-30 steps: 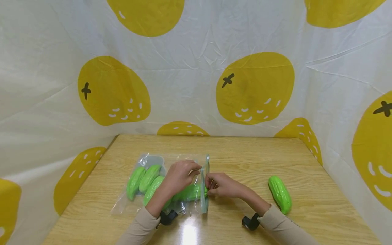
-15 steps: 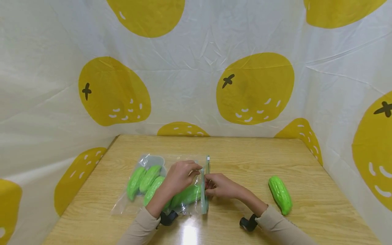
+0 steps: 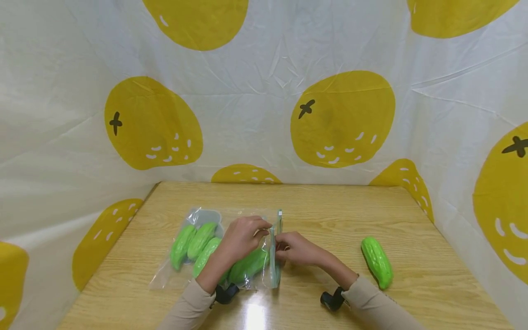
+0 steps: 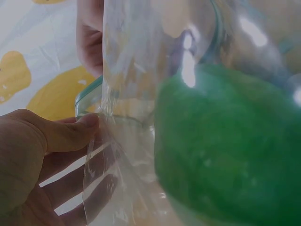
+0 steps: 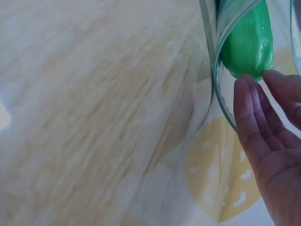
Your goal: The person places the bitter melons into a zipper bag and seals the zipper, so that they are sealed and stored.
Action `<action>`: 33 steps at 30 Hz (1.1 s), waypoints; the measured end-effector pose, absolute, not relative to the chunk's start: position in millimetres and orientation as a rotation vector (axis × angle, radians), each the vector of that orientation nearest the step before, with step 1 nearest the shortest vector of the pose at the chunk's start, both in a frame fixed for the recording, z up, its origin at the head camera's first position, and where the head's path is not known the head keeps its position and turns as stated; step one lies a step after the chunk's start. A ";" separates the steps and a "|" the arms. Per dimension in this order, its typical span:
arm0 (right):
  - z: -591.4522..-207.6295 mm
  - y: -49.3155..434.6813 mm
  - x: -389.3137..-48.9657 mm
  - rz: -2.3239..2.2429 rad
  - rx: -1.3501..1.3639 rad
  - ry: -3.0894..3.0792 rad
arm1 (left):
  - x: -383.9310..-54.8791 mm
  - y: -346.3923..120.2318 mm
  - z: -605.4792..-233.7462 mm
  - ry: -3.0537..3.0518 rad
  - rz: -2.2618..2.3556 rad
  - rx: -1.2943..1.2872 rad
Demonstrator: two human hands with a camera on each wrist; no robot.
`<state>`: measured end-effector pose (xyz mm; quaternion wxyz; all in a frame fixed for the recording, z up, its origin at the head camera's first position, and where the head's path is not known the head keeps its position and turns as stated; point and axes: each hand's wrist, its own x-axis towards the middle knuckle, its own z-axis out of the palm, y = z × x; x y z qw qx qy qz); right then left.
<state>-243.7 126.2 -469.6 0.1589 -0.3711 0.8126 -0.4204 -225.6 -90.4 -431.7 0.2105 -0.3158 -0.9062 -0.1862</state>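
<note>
A clear zip bag [image 3: 273, 270] lies on its side, its mouth facing right. My left hand [image 3: 242, 236] pinches the bag's rim between thumb and fingers, as the left wrist view shows. Just inside the mouth is a green bitter melon [image 3: 249, 266], lying lengthwise. At the mouth, my right hand [image 3: 300, 249] has its fingers fairly straight. In the right wrist view its fingertips touch the rounded end of the bitter melon [image 5: 249, 47]. Further in lie several more bitter melons [image 3: 202, 241], partly hidden by the left forearm. Another bitter melon [image 3: 377, 262] rests on the table outside the bag.
The light wood table [image 3: 330, 206] is enclosed by a white curtain [image 3: 247, 114] printed with yellow fruit. A black wrist camera [image 3: 332, 300] sits under each forearm near the table's front.
The bitter melon at the mouth has slid left, deeper into the bag. My right hand has shifted slightly left after it, its fingers loosening from the melon's end. The left hand stays put.
</note>
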 end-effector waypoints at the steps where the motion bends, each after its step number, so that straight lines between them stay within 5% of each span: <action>1: -469.8 126.4 -244.0 -1.209 -1.063 2.314 | -225.6 -90.5 -431.6 -2.519 -0.518 -0.877; 33: -472.2 127.3 -248.8 -1.354 -1.036 2.053 | -226.6 -91.1 -432.7 -2.536 -0.525 -0.878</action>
